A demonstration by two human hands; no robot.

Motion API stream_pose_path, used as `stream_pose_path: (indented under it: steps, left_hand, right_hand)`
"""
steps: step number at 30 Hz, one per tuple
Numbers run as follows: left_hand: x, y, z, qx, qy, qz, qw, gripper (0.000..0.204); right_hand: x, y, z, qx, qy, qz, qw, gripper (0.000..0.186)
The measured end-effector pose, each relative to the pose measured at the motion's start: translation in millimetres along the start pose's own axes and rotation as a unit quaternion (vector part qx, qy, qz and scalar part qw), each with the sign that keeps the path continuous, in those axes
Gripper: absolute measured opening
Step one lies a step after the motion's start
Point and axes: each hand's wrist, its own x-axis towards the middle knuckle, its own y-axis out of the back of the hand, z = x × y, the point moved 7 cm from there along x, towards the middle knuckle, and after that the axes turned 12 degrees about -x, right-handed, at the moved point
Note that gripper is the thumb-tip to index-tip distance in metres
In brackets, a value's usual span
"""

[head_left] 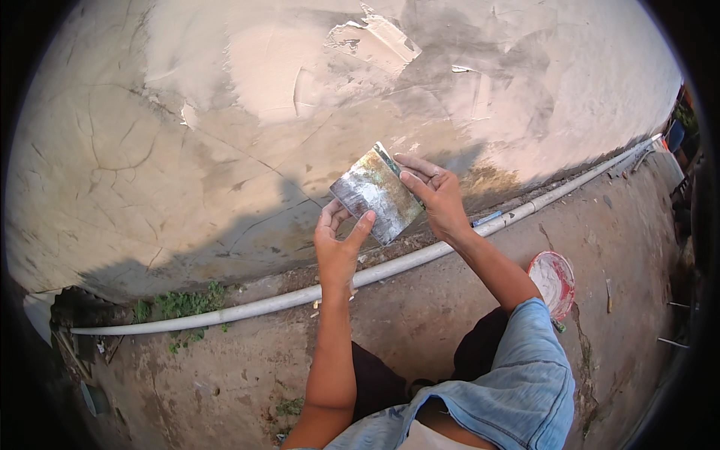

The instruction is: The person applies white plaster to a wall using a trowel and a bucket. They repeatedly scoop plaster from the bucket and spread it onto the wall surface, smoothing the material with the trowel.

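Both my hands hold a flat rectangular putty scraper (375,196) up in front of the wall. Its metal face is smeared with grey, white and yellow-brown residue, and a dark strip with a pale edge runs along its upper right side. My left hand (339,241) grips the lower left corner, thumb on the face and fingers behind. At the opposite edge, my right hand (439,196) pinches the scraper near the strip between thumb and fingers. Pale dust coats my fingertips. Wet whitish putty (375,37) lies in uneven patches on the wall (187,195).
A long pale pipe (397,264) runs along the wall's foot. On the concrete ground (420,322) to my right stands a red-rimmed bucket (553,283) with white putty inside. A thin tool (609,298) lies beyond it. Green weeds (187,301) grow beside the pipe at left.
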Motion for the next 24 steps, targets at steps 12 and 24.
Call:
stream_pose_path:
  steps: [12, 24]
  left_hand:
    - [-10, 4, 8, 0.248, -0.155, 0.008, 0.956, 0.022]
    - [-26, -2, 33, 0.395, -0.256, 0.044, 0.881, 0.016]
  right_hand:
    - [-14, -15, -13, -0.238, 0.171, 0.033, 0.956, 0.026]
    - [-15, -36, -27, -0.143, 0.183, -0.052, 0.971, 0.035]
